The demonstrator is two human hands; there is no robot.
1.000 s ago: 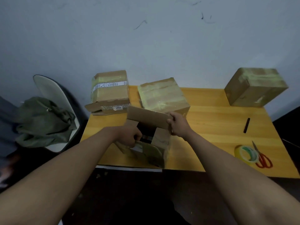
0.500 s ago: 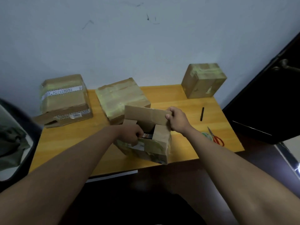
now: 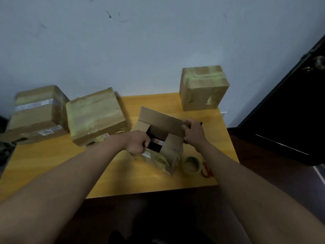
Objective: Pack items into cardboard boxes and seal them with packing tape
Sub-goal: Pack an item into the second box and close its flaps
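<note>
Standing at the far left of the wooden surface (image 3: 52, 166), a taped box (image 3: 37, 113) with printed strips across it overhangs the edge, and a second sealed box (image 3: 96, 117) lies just beside it. Nearer the middle, the left hand (image 3: 138, 142) curls its fingers around a dark item (image 3: 154, 147) at the mouth of the open box (image 3: 163, 138), which sits on the surface with its flaps raised. The right hand (image 3: 193, 132) pinches the far flap of the same box at its right end, thumb on the inner face, holding it tilted over the opening. Just right of the open box, close to its lower corner, a roll of tape (image 3: 192, 166) lies flat, with red-handled scissors (image 3: 206, 170) touching its right side, partly hidden by the right forearm. At the back right corner, a third sealed box (image 3: 204, 88) stands against the pale wall, well apart from the others. A dark door (image 3: 290, 111) fills the right edge.
</note>
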